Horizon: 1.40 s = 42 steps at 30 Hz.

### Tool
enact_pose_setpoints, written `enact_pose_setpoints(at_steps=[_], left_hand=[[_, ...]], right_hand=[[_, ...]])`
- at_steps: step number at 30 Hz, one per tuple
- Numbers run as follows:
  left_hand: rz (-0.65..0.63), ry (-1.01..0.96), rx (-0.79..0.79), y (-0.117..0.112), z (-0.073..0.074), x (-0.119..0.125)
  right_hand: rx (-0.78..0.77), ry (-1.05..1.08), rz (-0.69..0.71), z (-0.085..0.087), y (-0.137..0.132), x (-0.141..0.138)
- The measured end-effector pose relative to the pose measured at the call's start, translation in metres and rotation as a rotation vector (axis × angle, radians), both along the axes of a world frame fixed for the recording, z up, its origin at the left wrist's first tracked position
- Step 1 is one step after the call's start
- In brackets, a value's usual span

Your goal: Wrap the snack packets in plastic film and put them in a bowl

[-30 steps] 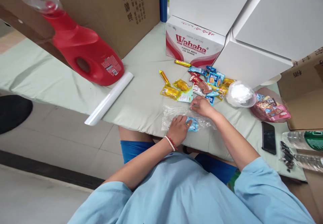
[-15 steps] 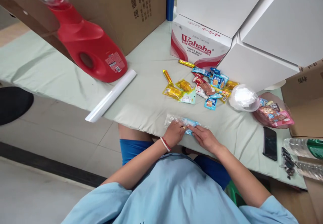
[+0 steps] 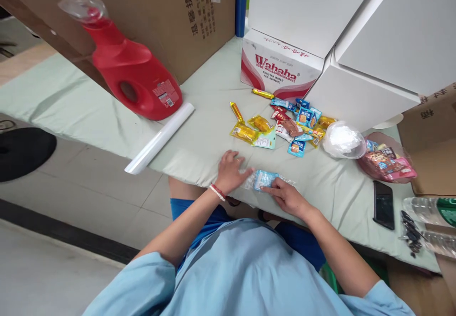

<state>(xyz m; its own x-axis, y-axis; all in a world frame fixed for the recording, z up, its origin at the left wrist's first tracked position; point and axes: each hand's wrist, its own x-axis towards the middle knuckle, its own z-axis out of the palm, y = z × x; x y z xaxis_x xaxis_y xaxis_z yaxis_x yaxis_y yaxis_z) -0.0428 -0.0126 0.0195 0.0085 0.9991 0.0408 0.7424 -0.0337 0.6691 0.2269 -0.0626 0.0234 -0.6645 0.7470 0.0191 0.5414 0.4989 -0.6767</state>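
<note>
A light-blue snack packet (image 3: 264, 179) lies at the front edge of the cloth-covered table, on or inside a strip of clear plastic film (image 3: 245, 181) that sticks out on both sides of it. My right hand (image 3: 288, 197) is on the packet's right end, its index finger stretched across the lower edge and the other fingers curled. Whether the thumb is under the packet is hard to see. My left hand (image 3: 231, 171) is just left of the packet, fingers spread above the cloth, holding nothing; its thumb points toward the packet.
Wrapped snacks (image 3: 285, 121) lie in a loose pile beyond my hands. A clear round tub (image 3: 344, 140), a pink bowl of snacks (image 3: 386, 159) and a phone (image 3: 384, 205) are on the right. To the left are a white roll (image 3: 160, 138) and a red jug (image 3: 138, 78). Boxes (image 3: 281, 66) stand behind.
My left hand has lifted off the packet and moved left, its fingers now spread. My right hand stays at the packet, which now shows more of its face.
</note>
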Motion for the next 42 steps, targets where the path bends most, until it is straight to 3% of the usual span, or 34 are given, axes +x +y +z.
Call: enact_pose_setpoints(at_steps=[3,6,8,11,13,15,19,23,27,29,33,39,42], left_hand=[[-0.189,0.179,-0.089,-0.012,0.010,0.007],[-0.212,0.176,-0.144,-0.022,0.022,0.001],[-0.178,0.047,-0.209,-0.024,0.028,-0.005],[-0.108,-0.303,-0.321,-0.025,0.032,0.000],[-0.074,-0.500,-0.360,-0.026,0.030,0.015],[-0.089,-0.571,-0.363,-0.029,0.025,0.037],[-0.317,-0.335,-0.181,-0.041,0.016,0.073],[-0.484,-0.022,0.034,-0.056,0.014,0.080],[-0.552,0.199,0.065,-0.059,0.014,0.081],[-0.575,0.297,0.066,-0.057,0.014,0.084],[-0.600,0.394,0.089,-0.054,0.012,0.088],[-0.604,0.422,0.130,-0.059,0.007,0.093],[-0.610,0.372,0.117,-0.061,0.007,0.088]], right_hand=[[-0.024,0.083,0.028,0.006,0.002,0.003],[-0.036,0.110,0.027,0.007,0.003,0.004],[-0.041,0.119,0.025,0.006,0.004,0.004],[-0.035,0.103,0.033,0.007,0.006,0.002],[-0.019,0.067,0.044,0.009,0.007,-0.001],[0.002,0.029,0.049,0.012,0.006,-0.004],[0.010,-0.001,0.026,0.023,-0.003,-0.005],[-0.060,0.051,-0.008,0.030,-0.017,0.020],[0.024,0.005,-0.591,0.017,-0.020,0.049],[0.118,-0.104,-0.757,0.006,-0.020,0.052],[0.163,-0.141,-0.710,-0.002,-0.025,0.044],[-0.134,0.093,-0.736,0.035,-0.018,0.007],[-0.134,0.130,-0.656,0.038,0.003,-0.024]])
